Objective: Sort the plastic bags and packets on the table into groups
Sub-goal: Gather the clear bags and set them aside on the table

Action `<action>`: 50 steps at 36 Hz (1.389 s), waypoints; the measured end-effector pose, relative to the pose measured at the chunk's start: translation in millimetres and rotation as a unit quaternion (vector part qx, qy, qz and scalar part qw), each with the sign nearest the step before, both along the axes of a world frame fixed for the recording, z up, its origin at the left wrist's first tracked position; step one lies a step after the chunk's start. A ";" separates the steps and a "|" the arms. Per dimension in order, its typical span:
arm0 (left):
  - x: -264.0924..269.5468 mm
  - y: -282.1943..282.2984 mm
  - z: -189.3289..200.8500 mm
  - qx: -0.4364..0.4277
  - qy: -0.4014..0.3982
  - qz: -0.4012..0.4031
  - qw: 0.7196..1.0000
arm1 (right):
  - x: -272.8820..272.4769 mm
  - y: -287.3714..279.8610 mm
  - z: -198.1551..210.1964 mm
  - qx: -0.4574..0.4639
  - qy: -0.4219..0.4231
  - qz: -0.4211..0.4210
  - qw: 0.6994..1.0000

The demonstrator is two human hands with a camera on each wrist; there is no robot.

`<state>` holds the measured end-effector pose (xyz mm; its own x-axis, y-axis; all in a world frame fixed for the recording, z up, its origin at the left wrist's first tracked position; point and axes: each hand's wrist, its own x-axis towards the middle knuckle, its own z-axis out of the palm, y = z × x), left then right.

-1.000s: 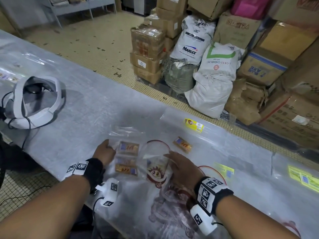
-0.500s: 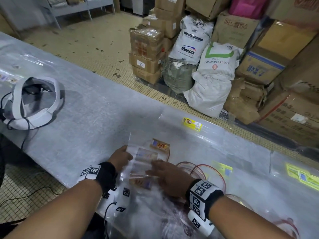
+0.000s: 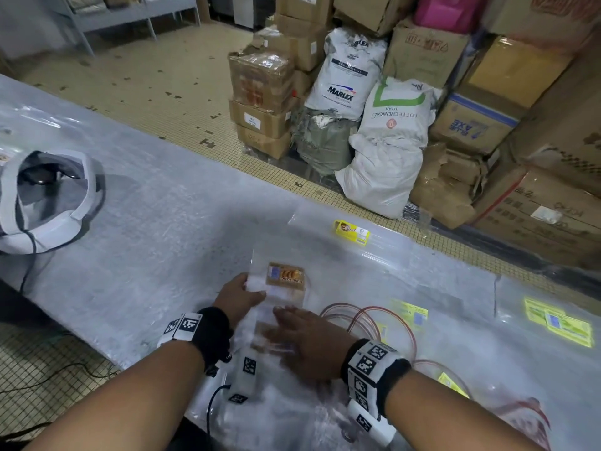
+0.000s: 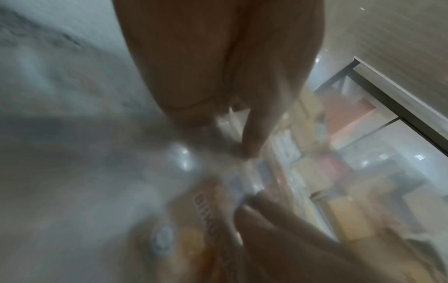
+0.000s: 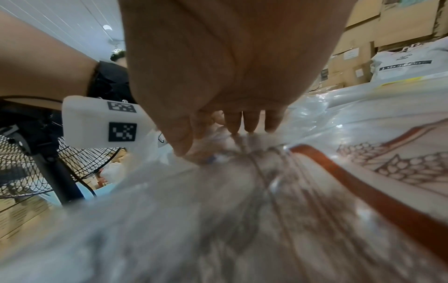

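Hands [image 3: 279,317], two, press one stack of clear packets [image 3: 286,281].

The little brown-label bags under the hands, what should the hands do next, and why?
Probably square them into one neat stack. The left hand pinches the brown-label bags at their edge, the right hand lies flat on them, and they look fanned, not aligned.

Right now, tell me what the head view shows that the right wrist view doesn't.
Only the head view shows the headset, the yellow packet and the left hand holding the clear bags with orange labels. Only the right wrist view shows a black fan. Both show the right hand flat on the bags, and stacked boxes.
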<state>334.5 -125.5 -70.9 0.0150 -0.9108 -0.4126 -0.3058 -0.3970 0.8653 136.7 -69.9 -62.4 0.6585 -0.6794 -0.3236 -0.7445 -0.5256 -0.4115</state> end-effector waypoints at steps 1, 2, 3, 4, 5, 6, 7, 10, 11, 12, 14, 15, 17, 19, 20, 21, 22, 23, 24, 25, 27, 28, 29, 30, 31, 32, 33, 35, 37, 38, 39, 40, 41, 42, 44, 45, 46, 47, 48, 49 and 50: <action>-0.4 -1.4 -1.0 0.000 0.004 0.005 1.000 | -1.2 0.4 -0.4 -0.008 -0.001 -0.006 1.000; -1.1 -3.0 -2.0 0.001 0.008 0.010 1.000 | -2.7 0.5 -0.2 -0.022 0.007 -0.003 1.000; -2.1 -4.2 -2.1 0.000 0.012 0.013 1.000 | -4.7 -0.1 -1.8 -0.034 0.022 0.003 0.999; -2.8 -5.7 -2.2 0.000 0.011 0.016 1.000 | -6.9 -0.1 -2.7 -0.039 0.039 0.004 0.998; -3.2 -7.3 -3.4 -0.003 0.012 0.020 1.000 | -9.0 -0.1 -4.6 -0.039 0.051 0.002 0.998; -3.5 -8.9 -4.6 -0.003 0.011 0.024 1.000 | -11.2 0.2 -5.4 -0.039 0.058 -0.002 0.998; -3.0 -10.3 -5.6 -0.003 0.012 0.028 1.000 | -13.2 0.7 -6.7 -0.038 0.061 -0.004 0.997; 2.0 -15.5 -14.6 0.000 -0.009 0.012 1.000 | -17.5 1.3 -9.9 -0.035 0.068 -0.003 0.997; 2.3 -16.5 -16.1 0.001 -0.008 0.008 1.000 | -18.9 1.4 -10.6 -0.035 0.067 -0.006 0.997; 1.9 -17.4 -16.0 0.000 -0.007 0.006 1.000 | -19.9 2.0 -10.4 -0.035 0.065 -0.014 0.997; -1.9 -15.8 -7.5 -0.005 -0.012 0.005 1.000 | -21.4 2.0 -9.4 -0.036 0.052 -0.048 0.997; -3.1 -16.1 -4.9 -0.007 -0.015 0.003 1.000 | -22.4 1.3 -11.0 -0.040 0.046 -0.072 0.996; -3.5 -17.3 1.5 -0.013 -0.020 -0.001 1.000 | -24.8 -3.1 -9.9 -0.046 0.038 -0.118 0.991; 1.3 -21.5 4.7 -0.013 -0.020 0.001 1.000 | -34.3 -9.1 -14.5 -0.042 0.050 -0.164 0.984; 5.4 -24.6 4.7 -0.006 -0.013 0.007 1.000 | -42.1 -11.4 -17.5 -0.043 0.065 -0.185 0.980; 9.6 -27.4 5.0 -0.002 -0.009 0.009 1.000 | -50.3 -12.0 -18.7 -0.046 0.075 -0.208 0.974; 14.9 -29.6 5.2 0.000 -0.007 0.013 1.000 | -58.6 -11.0 -17.2 -0.049 0.075 -0.229 0.969; 19.3 -31.3 6.3 0.003 -0.002 0.015 1.000 | -66.0 -9.1 -13.7 -0.049 0.061 -0.255 0.964; 25.4 -34.2 4.9 0.006 0.005 0.021 1.000 | -72.6 -6.5 -7.6 -0.052 0.045 -0.281 0.957; 30.2 -35.9 5.7 0.007 0.011 0.022 1.000 | -79.2 -3.7 -3.5 -0.053 0.037 -0.303 0.951; 40.4 -40.2 5.9 0.005 0.011 0.024 1.000 | -92.0 -0.1 3.1 -0.057 0.041 -0.326 0.943; 44.6 -42.2 7.0 0.006 0.010 0.026 1.000 | -97.8 1.3 4.3 -0.055 0.049 -0.335 0.939; 49.5 -43.9 7.6 0.007 0.007 0.023 1.000 | -102.2 1.6 3.4 -0.046 0.054 -0.349 0.935; 52.9 -45.5 7.9 0.008 0.007 0.019 1.000 | -106.3 2.9 3.8 -0.041 0.059 -0.360 0.930; 55.3 -46.0 11.4 0.007 0.005 0.010 1.000 | -109.9 4.3 4.4 -0.038 0.064 -0.371 0.926; 57.7 -47.7 12.0 0.005 0.003 0.005 1.000 | -112.6 5.7 5.9 -0.033 0.066 -0.381 0.922; 58.2 -47.5 16.3 0.002 0.002 0.000 1.000 | -114.9 7.2 7.6 -0.028 0.069 -0.389 0.918; 57.0 -48.2 22.4 -0.004 0.004 -0.007 1.000 | -116.9 10.7 12.6 -0.020 0.066 -0.405 0.912; 52.9 -50.3 25.9 -0.013 0.012 -0.015 1.000 | -117.0 12.9 16.4 -0.016 0.052 -0.426 0.903; 49.3 -51.1 28.3 -0.018 0.019 -0.017 1.000 | -115.8 13.6 18.8 -0.013 0.040 -0.436 0.899; 45.8 -51.7 30.4 -0.023 0.024 -0.021 0.999 | -113.7 14.4 22.1 -0.006 0.026 -0.445 0.895; 41.2 -52.4 32.6 -0.028 0.029 -0.026 0.999 | -112.0 14.4 25.1 0.001 0.011 -0.457 0.890; 35.5 -52.0 37.0 -0.035 0.030 -0.037 0.998 | -110.0 14.3 27.9 0.007 -0.005 -0.467 0.884; 28.9 -52.0 40.9 -0.041 0.034 -0.051 0.997 | -108.1 13.9 30.6 0.010 -0.022 -0.476 0.879; 13.2 -50.2 52.4 -0.053 0.038 -0.076 0.995 | -104.3 12.3 35.7 0.015 -0.057 -0.489 0.870; 4.8 -48.9 58.1 -0.058 0.040 -0.083 0.994 | -102.2 11.4 39.2 0.017 -0.073 -0.494 0.866; -4.1 -47.1 63.9 -0.066 0.044 -0.088 0.993 | -100.7 10.3 42.5 0.020 -0.085 -0.495 0.864; -12.8 -44.6 69.9 -0.076 0.046 -0.094 0.992 | -99.7 8.9 46.1 0.019 -0.094 -0.495 0.864; -21.8 -42.7 74.9 -0.087 0.049 -0.100 0.990 | -99.8 7.3 48.9 0.016 -0.100 -0.494 0.863; -30.3 -39.6 80.7 -0.098 0.050 -0.108 0.988 | -100.1 6.4 52.2 0.014 -0.108 -0.493 0.863; -38.7 -36.9 86.1 -0.109 0.054 -0.117 0.986 | -101.0 5.3 55.8 0.013 -0.120 -0.490 0.863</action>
<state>295.8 -162.5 15.3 -0.2388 -0.9512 -0.1953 -0.2691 -0.1284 0.9545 35.7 -64.6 -6.6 -0.1781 -0.9428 -0.2816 -0.7174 0.3203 -0.6187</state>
